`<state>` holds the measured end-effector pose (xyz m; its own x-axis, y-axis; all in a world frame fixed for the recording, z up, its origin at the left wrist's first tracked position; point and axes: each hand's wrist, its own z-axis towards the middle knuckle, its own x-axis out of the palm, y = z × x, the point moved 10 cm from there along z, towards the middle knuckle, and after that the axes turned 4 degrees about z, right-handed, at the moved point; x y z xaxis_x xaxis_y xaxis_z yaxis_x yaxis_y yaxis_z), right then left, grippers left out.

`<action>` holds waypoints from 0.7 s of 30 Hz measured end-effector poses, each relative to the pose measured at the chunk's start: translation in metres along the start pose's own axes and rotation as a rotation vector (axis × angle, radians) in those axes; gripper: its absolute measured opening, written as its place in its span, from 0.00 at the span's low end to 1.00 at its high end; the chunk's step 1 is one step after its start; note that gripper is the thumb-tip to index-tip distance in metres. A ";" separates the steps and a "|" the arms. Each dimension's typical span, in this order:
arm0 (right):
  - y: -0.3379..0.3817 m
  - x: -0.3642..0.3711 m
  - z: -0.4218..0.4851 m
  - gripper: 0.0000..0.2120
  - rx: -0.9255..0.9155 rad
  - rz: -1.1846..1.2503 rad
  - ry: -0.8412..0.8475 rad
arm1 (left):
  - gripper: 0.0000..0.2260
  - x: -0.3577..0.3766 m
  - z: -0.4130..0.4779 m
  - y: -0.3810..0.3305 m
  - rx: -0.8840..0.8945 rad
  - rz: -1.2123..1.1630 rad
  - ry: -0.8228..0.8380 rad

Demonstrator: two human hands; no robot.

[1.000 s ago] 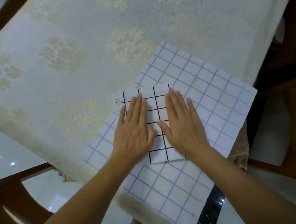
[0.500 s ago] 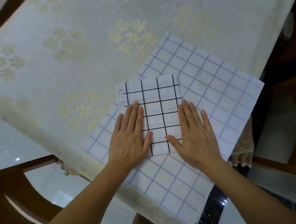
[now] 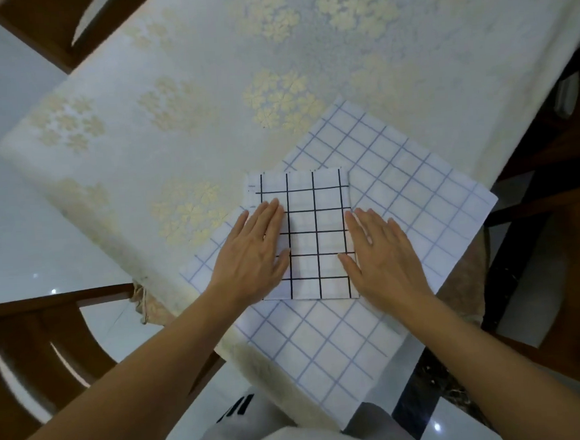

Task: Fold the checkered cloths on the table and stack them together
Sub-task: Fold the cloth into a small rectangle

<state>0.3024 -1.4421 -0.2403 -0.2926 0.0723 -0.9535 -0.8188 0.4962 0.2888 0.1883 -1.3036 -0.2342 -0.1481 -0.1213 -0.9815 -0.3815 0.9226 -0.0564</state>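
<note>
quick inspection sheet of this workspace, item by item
surface: table under a cream floral tablecloth
job's things: folded black-checked cloth lies on a larger, flat blue-checked cloth that overhangs the near table edge
clutter: nothing seen
hands: left hand and right hand flat, palms down, at the folded cloth's left and right edges, gripping nothing
cables: nothing seen
surroundings: wooden chairs either side, glossy pale floor

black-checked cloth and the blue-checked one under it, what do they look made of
Black-checked cloth: thin woven fabric, probably cotton, matte; it lies folded flat with crisp edges. Blue-checked cloth: similar thin matte fabric, spread flat and draping limply over the table edge.
</note>
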 end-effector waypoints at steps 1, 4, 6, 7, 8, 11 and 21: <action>0.001 -0.007 0.007 0.30 -0.025 -0.006 -0.021 | 0.29 -0.007 0.005 -0.001 0.004 -0.011 -0.020; 0.003 -0.025 0.032 0.25 -0.086 -0.031 -0.085 | 0.26 -0.024 0.028 0.000 0.022 -0.014 -0.096; 0.006 -0.034 0.050 0.24 -0.128 -0.051 -0.113 | 0.25 -0.031 0.046 0.002 0.035 -0.009 -0.131; 0.007 -0.037 0.059 0.22 -0.147 -0.057 -0.124 | 0.24 -0.034 0.056 0.003 0.050 -0.007 -0.147; 0.008 -0.039 0.067 0.21 -0.156 -0.062 -0.127 | 0.23 -0.037 0.065 0.004 0.063 -0.004 -0.155; 0.011 -0.039 0.092 0.19 -0.151 -0.088 -0.091 | 0.19 -0.038 0.088 0.009 0.077 0.025 -0.098; 0.019 -0.026 0.150 0.11 -0.139 -0.123 0.067 | 0.13 -0.029 0.128 0.020 0.146 0.059 -0.059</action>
<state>0.3687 -1.3047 -0.2233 -0.2144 -0.0412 -0.9759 -0.9095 0.3727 0.1841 0.3015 -1.2348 -0.2302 -0.1107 -0.0472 -0.9927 -0.2365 0.9714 -0.0198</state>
